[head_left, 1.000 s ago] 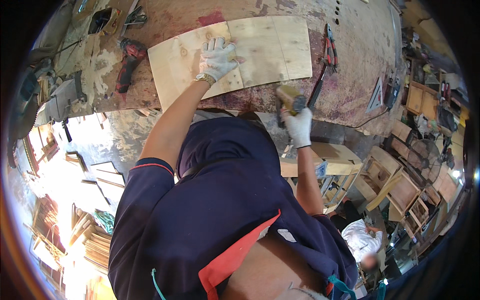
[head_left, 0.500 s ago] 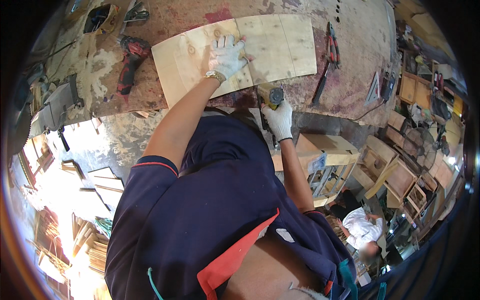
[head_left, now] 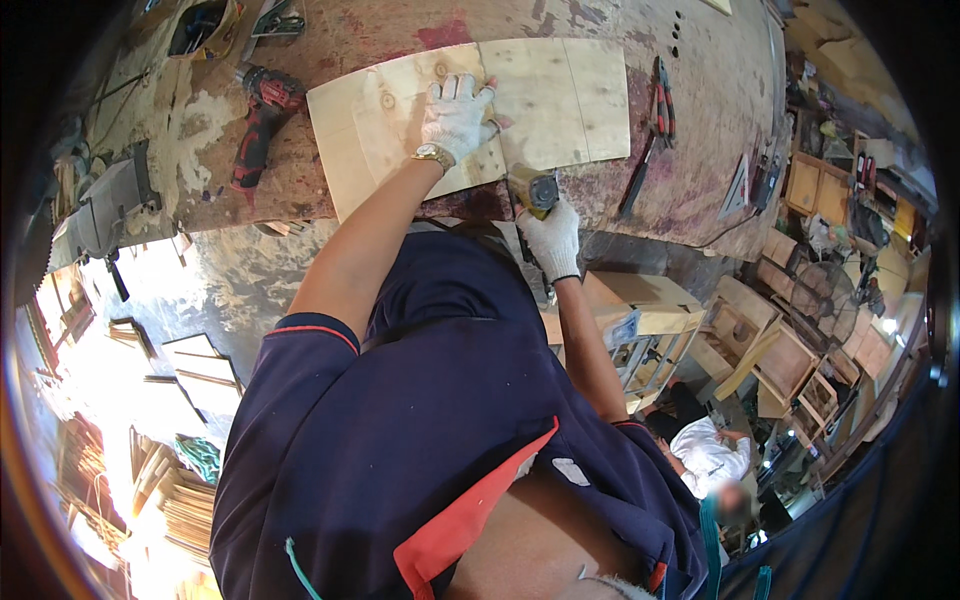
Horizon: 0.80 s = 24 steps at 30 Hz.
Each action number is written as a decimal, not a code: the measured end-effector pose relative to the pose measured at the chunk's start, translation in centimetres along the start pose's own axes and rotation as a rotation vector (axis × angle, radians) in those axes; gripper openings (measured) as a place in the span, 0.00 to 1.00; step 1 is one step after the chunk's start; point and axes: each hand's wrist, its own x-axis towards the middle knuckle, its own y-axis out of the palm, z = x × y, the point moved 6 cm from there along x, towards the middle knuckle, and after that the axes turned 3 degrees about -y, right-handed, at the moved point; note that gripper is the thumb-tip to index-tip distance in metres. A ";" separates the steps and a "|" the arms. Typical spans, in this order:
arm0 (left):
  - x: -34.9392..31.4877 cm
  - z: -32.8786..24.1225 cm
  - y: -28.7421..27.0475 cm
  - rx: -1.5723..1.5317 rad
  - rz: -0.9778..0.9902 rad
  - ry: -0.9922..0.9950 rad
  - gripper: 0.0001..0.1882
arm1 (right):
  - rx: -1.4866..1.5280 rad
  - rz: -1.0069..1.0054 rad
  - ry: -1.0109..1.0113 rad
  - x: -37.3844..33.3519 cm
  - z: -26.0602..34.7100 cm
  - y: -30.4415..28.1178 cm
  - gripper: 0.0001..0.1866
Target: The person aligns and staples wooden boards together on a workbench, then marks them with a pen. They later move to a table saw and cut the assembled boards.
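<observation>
A pale, curved plywood panel (head_left: 560,100) lies on the worn workbench, with a seam near its middle. My left hand (head_left: 458,118), in a white knit glove, presses flat on it with fingers spread, just left of the seam. Also gloved, my right hand (head_left: 551,240) is wrapped around the handle of a nail gun (head_left: 530,185) with a yellowish body and dark round cap. The gun's head is at the panel's near edge, close to the seam; its tip is hidden from view.
A red-and-black cordless drill (head_left: 263,125) lies left of the panel. To the right are red-handled pliers (head_left: 664,105), a dark slim tool (head_left: 638,180) and a set square (head_left: 736,185). Wooden cabinets (head_left: 640,300) stand below right; a person (head_left: 708,450) sits farther back.
The nail gun and my right hand have shifted slightly left, closer to the panel's seam. My left hand stays flat on the panel. The whole view has shifted a little.
</observation>
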 end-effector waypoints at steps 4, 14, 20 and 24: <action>0.1 0.0 -0.1 0.006 0.058 -0.014 0.39 | -0.066 -0.043 -0.046 -0.2 1.0 -0.1 0.18; 0.1 1.9 -0.4 -0.095 -0.037 -0.068 0.38 | 0.048 -0.053 -0.001 2.7 2.0 -2.0 0.17; 2.7 8.5 -2.9 -0.109 -0.265 -0.329 0.30 | 0.133 0.003 -0.042 7.6 6.8 -2.7 0.16; 4.0 7.4 -2.5 -0.039 -0.208 -0.419 0.35 | 0.143 0.048 -0.036 12.0 9.2 -2.1 0.15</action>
